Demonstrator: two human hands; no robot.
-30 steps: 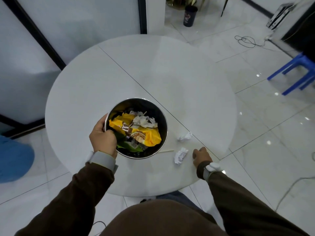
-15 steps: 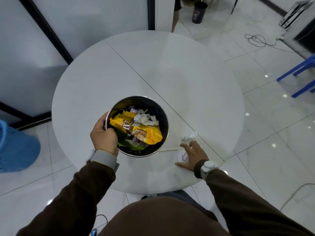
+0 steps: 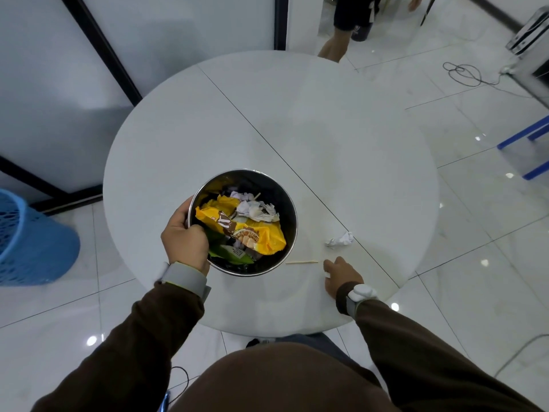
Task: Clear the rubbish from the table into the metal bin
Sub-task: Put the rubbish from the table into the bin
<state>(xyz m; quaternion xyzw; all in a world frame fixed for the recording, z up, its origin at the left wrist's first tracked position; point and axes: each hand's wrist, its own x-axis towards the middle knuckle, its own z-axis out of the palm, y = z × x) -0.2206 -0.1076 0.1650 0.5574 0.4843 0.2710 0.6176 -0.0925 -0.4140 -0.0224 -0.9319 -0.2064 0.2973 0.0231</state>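
Note:
The round metal bin (image 3: 292,203) hangs just over the near part of the white round table (image 3: 297,114); a yellow snack wrapper (image 3: 255,233) and crumpled tissues lie inside it. My left hand (image 3: 184,237) grips the bin's left rim. To the right of the bin, my right hand (image 3: 341,275) rests on the table, fingers curled round a crumpled white paper of which only a sliver shows. A second crumpled paper (image 3: 340,239) lies just beyond that hand. A thin wooden stick (image 3: 301,262) lies between the bin and my right hand.
A blue mesh basket (image 3: 29,242) stands on the floor at the left. A blue chair (image 3: 531,150) is at the right edge. A person's legs (image 3: 338,34) are beyond the table's far side, and a cable (image 3: 463,74) lies on the tiled floor.
My right hand moved onto the nearer crumpled paper and closed round it; that paper no longer lies on the table. The bin stays in my left hand.

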